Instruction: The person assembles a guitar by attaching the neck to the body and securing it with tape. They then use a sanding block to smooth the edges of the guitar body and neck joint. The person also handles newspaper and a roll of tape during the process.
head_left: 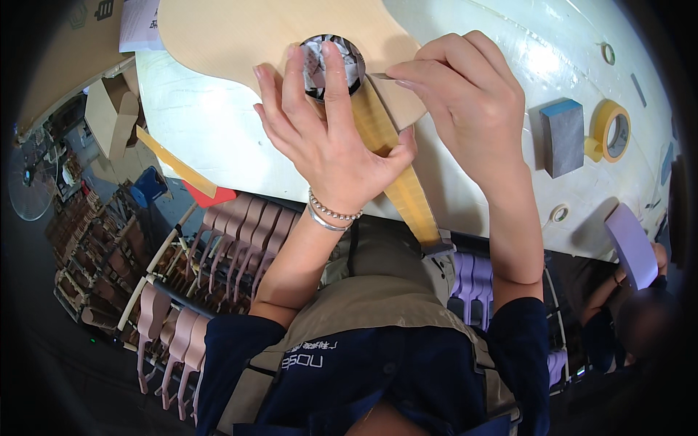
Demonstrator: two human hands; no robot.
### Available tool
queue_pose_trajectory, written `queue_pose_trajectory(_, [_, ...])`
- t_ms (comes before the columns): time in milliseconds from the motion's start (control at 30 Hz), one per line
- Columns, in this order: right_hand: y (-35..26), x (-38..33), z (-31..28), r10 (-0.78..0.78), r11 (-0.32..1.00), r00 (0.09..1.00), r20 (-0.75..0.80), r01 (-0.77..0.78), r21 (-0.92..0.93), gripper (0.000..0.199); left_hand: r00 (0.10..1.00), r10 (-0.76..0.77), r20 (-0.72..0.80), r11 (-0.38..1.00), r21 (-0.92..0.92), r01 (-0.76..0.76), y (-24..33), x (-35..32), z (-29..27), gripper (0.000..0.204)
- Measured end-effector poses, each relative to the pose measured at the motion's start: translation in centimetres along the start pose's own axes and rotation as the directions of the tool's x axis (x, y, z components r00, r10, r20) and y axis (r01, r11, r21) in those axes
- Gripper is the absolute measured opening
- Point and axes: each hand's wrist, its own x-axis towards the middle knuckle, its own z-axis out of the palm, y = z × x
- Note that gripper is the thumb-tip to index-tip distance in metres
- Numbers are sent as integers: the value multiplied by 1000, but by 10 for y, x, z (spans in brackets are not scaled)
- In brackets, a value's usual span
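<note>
The person's left hand is spread wide, gripping nothing: two fingers reach over the one round sound hole of a pale guitar body, and the thumb lies along the edge of its one neck. Two bands ring that wrist, a beaded bracelet and a plain bangle. The right hand is closed to a pinch, thumb and forefinger holding one thin grey strip just beside the hole.

Crumpled paper fills the hole, and yellow tape covers the neck, which slants down to the person's waist. The guitar lies on a whitish worktop. Well to the right stands one grey sanding block with a blue top; near it is one wide yellow tape roll, and two small rolls, one above, one below.

Farther off, a co-worker's hand is at one purple piece. Racks hold pinkish parts, too many to count surely.
</note>
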Motion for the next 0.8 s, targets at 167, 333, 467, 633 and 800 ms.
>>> queue_pose_trajectory(167, [-2,4,-10,-9,998,995,102,2,70,18,1000,2,-1,1000,-6,-2,-1,0,0,101])
queue_pose_trajectory(333, [-2,5,-7,6,998,998,61,-10,64,19,1000,4,-5,1000,-10,-4,0,0,0,101])
queue_pose_trajectory(467, [-2,5,-4,-6,998,999,46,3,66,19,1000,5,3,1000,2,-5,0,0,0,100])
queue_pose_trajectory(633, [-6,3,-10,-1,997,993,115,-8,81,20,1000,11,-7,1000,10,-11,-1,0,1,100])
queue_pose_trajectory(800, [-6,-9,-30,-27,993,961,276,-7,119,20,1000,-4,-6,1000,8,4,-1,-1,2,99])
